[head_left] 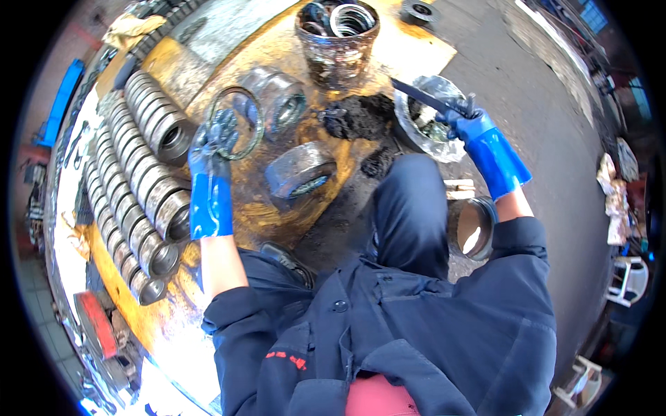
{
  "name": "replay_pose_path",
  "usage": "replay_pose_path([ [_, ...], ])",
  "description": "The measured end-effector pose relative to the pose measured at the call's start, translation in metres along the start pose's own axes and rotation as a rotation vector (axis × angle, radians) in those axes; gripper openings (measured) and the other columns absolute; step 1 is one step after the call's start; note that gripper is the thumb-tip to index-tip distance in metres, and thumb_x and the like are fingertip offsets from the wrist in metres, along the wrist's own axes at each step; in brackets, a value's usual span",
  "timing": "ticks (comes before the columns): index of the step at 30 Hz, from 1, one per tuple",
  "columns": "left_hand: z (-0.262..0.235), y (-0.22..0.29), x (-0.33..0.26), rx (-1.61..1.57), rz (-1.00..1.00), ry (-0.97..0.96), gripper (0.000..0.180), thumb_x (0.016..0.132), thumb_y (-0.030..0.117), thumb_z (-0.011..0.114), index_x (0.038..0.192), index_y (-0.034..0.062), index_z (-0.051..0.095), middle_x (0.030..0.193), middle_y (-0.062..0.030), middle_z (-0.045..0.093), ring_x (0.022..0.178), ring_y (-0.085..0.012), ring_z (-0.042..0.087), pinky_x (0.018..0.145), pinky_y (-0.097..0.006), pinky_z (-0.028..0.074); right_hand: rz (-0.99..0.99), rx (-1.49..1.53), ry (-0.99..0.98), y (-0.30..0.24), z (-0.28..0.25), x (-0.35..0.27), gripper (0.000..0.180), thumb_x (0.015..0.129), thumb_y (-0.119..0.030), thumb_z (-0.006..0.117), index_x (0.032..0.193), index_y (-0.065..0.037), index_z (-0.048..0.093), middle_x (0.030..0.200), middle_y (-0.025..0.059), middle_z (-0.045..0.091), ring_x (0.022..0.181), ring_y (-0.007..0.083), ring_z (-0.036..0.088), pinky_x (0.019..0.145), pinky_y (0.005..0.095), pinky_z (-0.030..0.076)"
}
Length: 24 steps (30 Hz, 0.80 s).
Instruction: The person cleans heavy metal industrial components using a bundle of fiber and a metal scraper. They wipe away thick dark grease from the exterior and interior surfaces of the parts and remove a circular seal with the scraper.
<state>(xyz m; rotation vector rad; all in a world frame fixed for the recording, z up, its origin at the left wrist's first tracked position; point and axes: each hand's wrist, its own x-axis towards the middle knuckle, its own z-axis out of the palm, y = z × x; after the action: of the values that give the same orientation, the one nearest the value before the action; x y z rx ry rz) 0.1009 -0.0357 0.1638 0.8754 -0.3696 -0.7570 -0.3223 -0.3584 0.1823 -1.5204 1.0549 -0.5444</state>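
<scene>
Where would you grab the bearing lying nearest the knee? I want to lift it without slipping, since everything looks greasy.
Take the bearing across its outer wall, from above and a little from the left. It lies tilted on the board, its open face turned toward the knee, so the broad curved wall faces up and stands free of the other rings.

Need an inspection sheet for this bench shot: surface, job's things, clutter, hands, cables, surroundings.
Surface: yellow board on the floor, smeared with dark grease.
Job's things: thin metal ring in the left hand; dark flat tool in the right hand, over a foil-lined bowl.
Clutter: rows of steel rings, grease pile, dirty bucket, two loose bearings.
Hands: both in blue gloves, closed on their items.
Cables: nothing seen.
Surroundings: concrete floor, white plastic chair.
</scene>
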Motion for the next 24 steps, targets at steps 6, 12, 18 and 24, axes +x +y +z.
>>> replay_pose_path([
  [6, 0.019, -0.010, -0.012, -0.010, 0.095, -0.025, 0.035, 0.089, 0.003, 0.055, 0.123, -0.0050, 0.051, 0.123, -0.0230, 0.057, 0.111, -0.0346, 0.058, 0.089, -0.046, 0.052, 0.101, 0.323, -0.507, -0.090, 0.142, -0.038, 0.030, 0.090, -0.009, 0.057, 0.119, 0.002, 0.058, 0.093, 0.0184, 0.070, 0.048, 0.0069, 0.042, 0.041, 0.0181, 0.032],
  [12, 0.020, -0.020, -0.022, -0.057, 0.192, -0.264, 0.032, 0.087, 0.000, 0.056, 0.119, -0.0020, 0.055, 0.123, -0.0222, 0.057, 0.113, -0.0329, 0.057, 0.091, -0.044, 0.051, 0.607, 0.865, -0.568, -0.049, 0.223, 0.015, 0.021, 0.091, -0.013, 0.057, 0.111, -0.008, 0.060, 0.070, 0.0072, 0.061, 0.044, 0.0100, 0.044, 0.036, 0.0225, 0.032],
  [18, -0.018, -0.033, -0.027, 0.309, -0.201, -0.002, 0.039, 0.081, 0.012, 0.068, 0.117, -0.0001, 0.058, 0.107, -0.0107, 0.065, 0.090, -0.0175, 0.064, 0.075, -0.029, 0.053, 0.584, 0.893, -0.638, -0.048, 0.227, 0.015, 0.025, 0.090, -0.013, 0.055, 0.115, -0.008, 0.056, 0.081, 0.0098, 0.056, 0.047, 0.0086, 0.046, 0.036, 0.0205, 0.033],
  [24, -0.017, -0.003, -0.014, 0.215, -0.124, -0.049, 0.049, 0.079, 0.006, 0.063, 0.125, 0.0008, 0.047, 0.104, -0.0060, 0.063, 0.083, -0.0151, 0.062, 0.061, -0.023, 0.050, 0.341, 0.551, -0.682, -0.065, 0.229, -0.015, 0.031, 0.093, -0.014, 0.054, 0.122, -0.004, 0.056, 0.102, 0.0190, 0.067, 0.048, 0.0054, 0.045, 0.039, 0.0168, 0.034],
])
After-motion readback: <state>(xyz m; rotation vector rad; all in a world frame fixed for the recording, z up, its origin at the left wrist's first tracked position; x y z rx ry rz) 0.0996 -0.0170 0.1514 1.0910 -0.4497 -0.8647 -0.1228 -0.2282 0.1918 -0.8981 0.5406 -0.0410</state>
